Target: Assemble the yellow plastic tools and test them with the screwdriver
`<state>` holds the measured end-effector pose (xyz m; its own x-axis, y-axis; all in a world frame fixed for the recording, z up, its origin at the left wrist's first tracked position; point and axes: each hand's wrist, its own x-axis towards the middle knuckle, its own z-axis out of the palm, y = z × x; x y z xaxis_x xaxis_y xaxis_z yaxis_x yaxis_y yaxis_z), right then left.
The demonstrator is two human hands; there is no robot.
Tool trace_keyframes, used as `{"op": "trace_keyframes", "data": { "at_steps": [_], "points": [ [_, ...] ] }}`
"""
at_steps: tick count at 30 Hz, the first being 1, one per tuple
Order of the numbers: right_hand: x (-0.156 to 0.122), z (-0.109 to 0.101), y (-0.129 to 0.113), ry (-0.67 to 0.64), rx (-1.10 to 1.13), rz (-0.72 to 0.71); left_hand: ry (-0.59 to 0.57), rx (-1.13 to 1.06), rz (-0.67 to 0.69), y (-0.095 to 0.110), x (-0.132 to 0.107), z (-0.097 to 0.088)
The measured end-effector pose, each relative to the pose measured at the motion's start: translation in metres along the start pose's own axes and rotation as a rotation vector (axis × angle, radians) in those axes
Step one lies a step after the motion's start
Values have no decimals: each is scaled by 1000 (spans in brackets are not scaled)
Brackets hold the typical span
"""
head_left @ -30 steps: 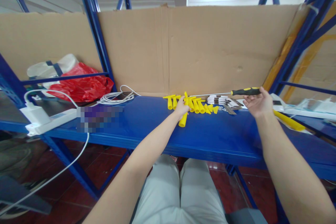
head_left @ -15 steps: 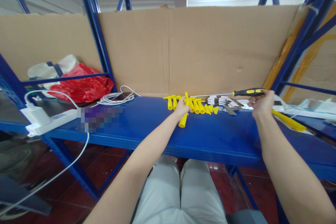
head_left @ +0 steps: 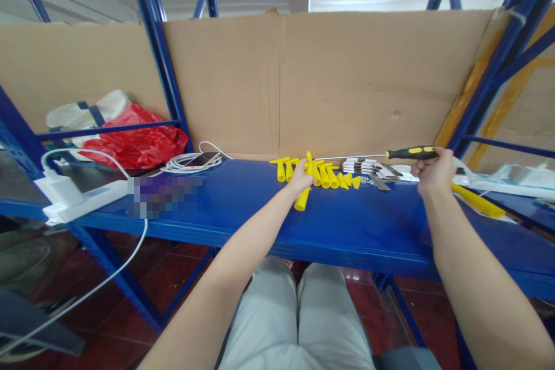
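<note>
My left hand (head_left: 300, 177) is closed round a yellow plastic tube (head_left: 302, 199), whose lower end sticks out below my fist over the blue shelf (head_left: 243, 202). Just right of it lies a row of several more yellow plastic pieces (head_left: 326, 174). My right hand (head_left: 433, 172) is closed on the black and yellow handle of a long screwdriver (head_left: 407, 153); its thin metal shaft runs left, level above the yellow pieces. Small white and metal parts (head_left: 368, 167) lie between my hands.
A cardboard sheet (head_left: 329, 81) backs the shelf. At the left are a coiled white cable with a phone (head_left: 193, 161), a red bag (head_left: 134, 141) and a white power strip with a charger (head_left: 73, 195). A yellow bar (head_left: 477, 199) and white items (head_left: 511, 182) lie right.
My right hand turned over from palm up and closed round the screwdriver handle, shifting slightly right. My left hand and its tube stayed put.
</note>
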<state>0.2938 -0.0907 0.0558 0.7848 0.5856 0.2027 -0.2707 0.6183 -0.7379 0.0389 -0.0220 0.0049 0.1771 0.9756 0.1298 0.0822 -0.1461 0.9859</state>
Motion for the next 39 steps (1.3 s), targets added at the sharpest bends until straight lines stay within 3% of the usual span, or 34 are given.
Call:
{"op": "trace_keyframes", "data": {
  "at_steps": [9,19,25,33,39],
  "points": [
    [-5,0,-6,1,-97,85,25,65,-11,-2,4,-1],
    [1,-5,-2,-107,-215,-5,51,72,10,-2,7,-5],
    [0,-4,5,-72,-260,-90,62,82,20,-4,8,-6],
    [1,2,1,-104,-55,123,56,86,27,-6,11,-7],
    [3,0,5,-137,-120,122,52,105,26,-7,11,-8]
  ]
}}
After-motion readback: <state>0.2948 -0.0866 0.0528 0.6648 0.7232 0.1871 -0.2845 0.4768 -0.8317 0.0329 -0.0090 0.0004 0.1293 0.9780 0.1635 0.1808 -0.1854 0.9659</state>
